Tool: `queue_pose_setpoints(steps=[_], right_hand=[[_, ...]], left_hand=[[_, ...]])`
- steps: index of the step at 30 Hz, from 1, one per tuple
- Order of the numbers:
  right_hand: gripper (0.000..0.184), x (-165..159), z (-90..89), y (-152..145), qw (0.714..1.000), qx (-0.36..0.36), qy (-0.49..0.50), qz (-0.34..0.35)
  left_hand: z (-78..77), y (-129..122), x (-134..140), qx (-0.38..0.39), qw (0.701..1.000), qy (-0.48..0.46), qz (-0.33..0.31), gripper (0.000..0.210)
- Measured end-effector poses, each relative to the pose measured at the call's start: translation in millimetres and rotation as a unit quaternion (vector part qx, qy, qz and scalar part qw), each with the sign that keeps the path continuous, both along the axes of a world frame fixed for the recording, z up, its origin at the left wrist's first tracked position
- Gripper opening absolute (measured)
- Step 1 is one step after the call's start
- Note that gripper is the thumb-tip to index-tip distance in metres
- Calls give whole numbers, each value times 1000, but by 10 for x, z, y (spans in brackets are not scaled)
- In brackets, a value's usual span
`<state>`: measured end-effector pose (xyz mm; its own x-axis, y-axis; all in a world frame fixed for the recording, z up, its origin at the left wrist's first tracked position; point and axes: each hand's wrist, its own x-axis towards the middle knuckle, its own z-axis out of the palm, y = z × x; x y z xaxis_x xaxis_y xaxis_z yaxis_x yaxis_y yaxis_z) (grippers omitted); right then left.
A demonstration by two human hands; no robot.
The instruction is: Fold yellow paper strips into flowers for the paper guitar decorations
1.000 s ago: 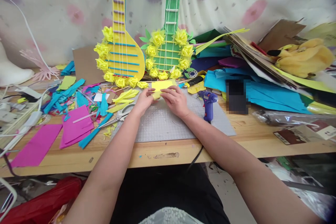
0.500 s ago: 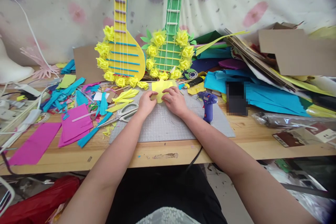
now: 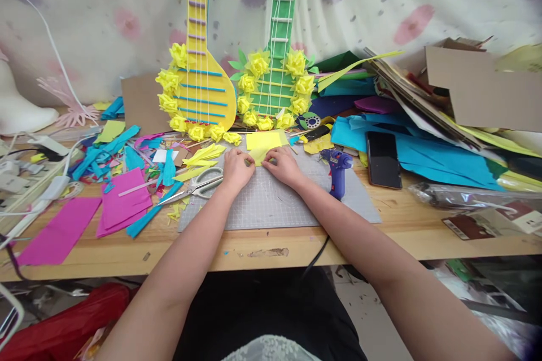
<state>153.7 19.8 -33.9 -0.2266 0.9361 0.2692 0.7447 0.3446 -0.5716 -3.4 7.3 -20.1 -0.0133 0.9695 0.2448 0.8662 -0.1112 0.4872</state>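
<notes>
Over the grey mat [image 3: 262, 208], the yellow paper [image 3: 258, 157] (thin, it seems) could tear if the left hand [image 3: 237, 170] and right hand [image 3: 283, 166], each grip pinching a near edge, pulled too hard apart.

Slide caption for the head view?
Left hand and right hand hold yellow paper over a gridded mat, glue gun nearby.
</notes>
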Motion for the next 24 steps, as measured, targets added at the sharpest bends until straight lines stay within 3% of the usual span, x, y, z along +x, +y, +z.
queue_pose_setpoints(steps=[9,24], right_hand=[[13,-121,22,32,998,-37,-2,-52],[11,-190,-61,15,995,33,-41,-81]], left_hand=[[-13,-9,0,-1,1000,3,3,14],[-8,-1,21,-6,1000,8,16,15]])
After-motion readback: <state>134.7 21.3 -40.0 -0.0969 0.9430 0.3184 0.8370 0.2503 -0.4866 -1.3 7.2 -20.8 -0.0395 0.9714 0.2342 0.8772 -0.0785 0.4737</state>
